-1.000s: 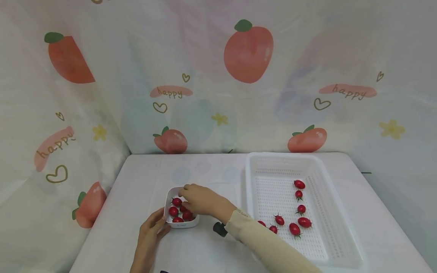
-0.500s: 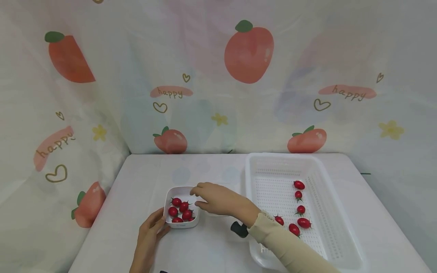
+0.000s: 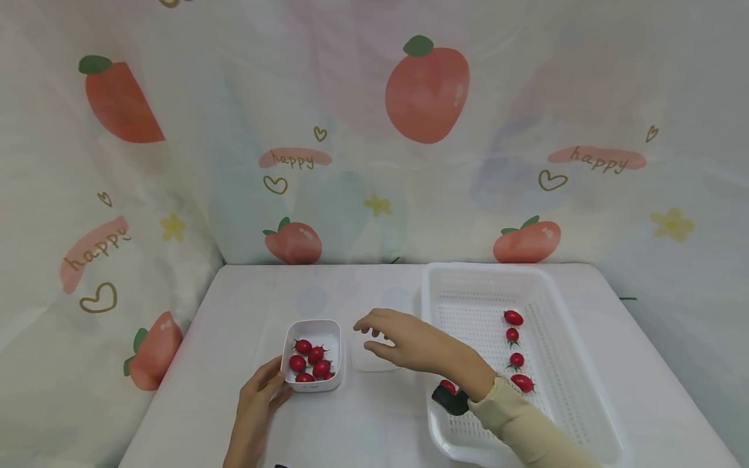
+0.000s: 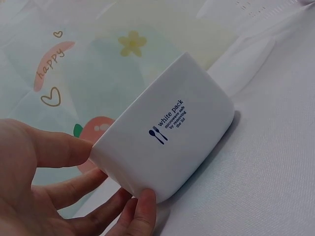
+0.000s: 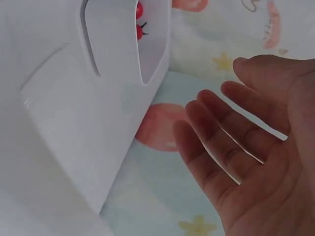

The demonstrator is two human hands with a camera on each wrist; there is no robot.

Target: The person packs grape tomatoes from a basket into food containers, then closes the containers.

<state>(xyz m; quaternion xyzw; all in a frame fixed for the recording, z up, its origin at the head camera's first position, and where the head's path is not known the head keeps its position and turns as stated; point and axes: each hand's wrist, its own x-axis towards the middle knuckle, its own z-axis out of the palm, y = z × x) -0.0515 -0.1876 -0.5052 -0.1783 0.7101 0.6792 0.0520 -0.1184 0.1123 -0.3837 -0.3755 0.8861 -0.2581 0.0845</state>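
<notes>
My left hand (image 3: 257, 393) holds the left side and near corner of a small white plastic food container (image 3: 314, 387). In the left wrist view its fingertips press the container's rim and base beside the printed words "white pack". Several cherry tomatoes (image 3: 297, 363) with green stems lie inside, mostly toward the near side. To the right of the container my right hand (image 3: 409, 338) hovers, fingers loosely spread and nothing in them. Below it a clear lid (image 3: 374, 365) lies flat on the table. The right wrist view shows that bare palm and fingers (image 5: 204, 162).
A large white perforated basket (image 3: 426, 305) stands at the right, with several more cherry tomatoes (image 3: 513, 318) in it. My right forearm hides part of its near end. Behind the table hangs a patterned cloth (image 3: 351, 97).
My right hand has left the inside of the container and moved right, over the lid toward the basket, its fingers now loose. My left hand and the container stay put.
</notes>
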